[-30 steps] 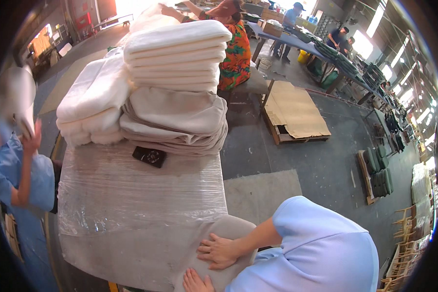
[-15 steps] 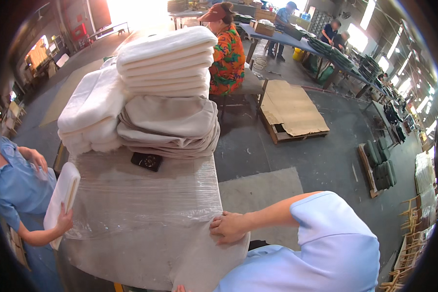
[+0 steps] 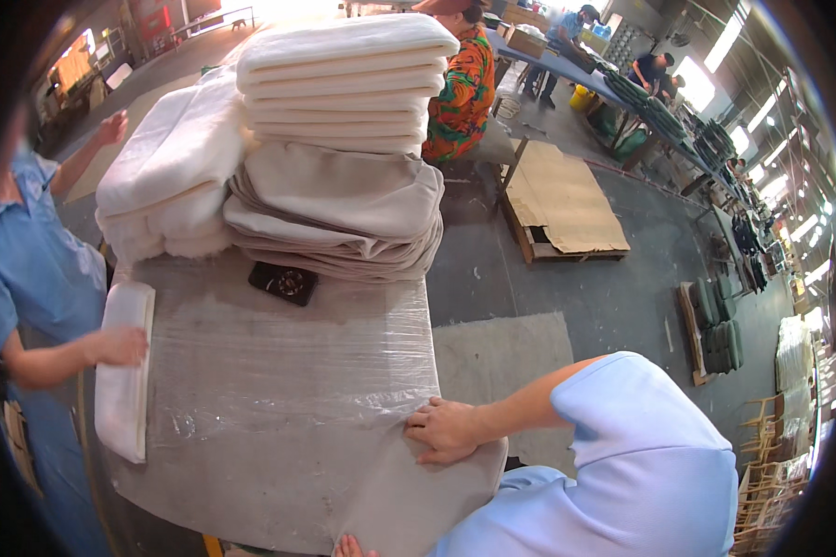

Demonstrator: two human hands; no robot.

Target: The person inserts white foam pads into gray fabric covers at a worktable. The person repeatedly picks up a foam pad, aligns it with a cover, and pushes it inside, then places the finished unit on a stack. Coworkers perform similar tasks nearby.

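Note:
A smooth grey fabric cover (image 3: 427,501) lies at the near right corner of the plastic-covered table (image 3: 269,381). My right hand (image 3: 444,430) rests on its far edge, fingers a little spread and laid on the cloth. Of my left hand (image 3: 351,547) only fingertips show at the lower border, touching the cover's left side; the rest is out of view. On the table's left edge lies a white pad (image 3: 125,399), with a co-worker's hand (image 3: 119,346) over it.
At the table's far end stand stacks of white pads (image 3: 344,88) and grey covers (image 3: 344,204), a black phone-like object (image 3: 283,282) before them. A co-worker in blue (image 3: 42,251) stands left. Beyond are a cardboard-topped pallet (image 3: 567,204) and a seated person (image 3: 464,97).
The co-worker has laid the white pad on the table's left edge and raised the other arm. My hands keep nearly the same places on the cover; my view has shifted slightly.

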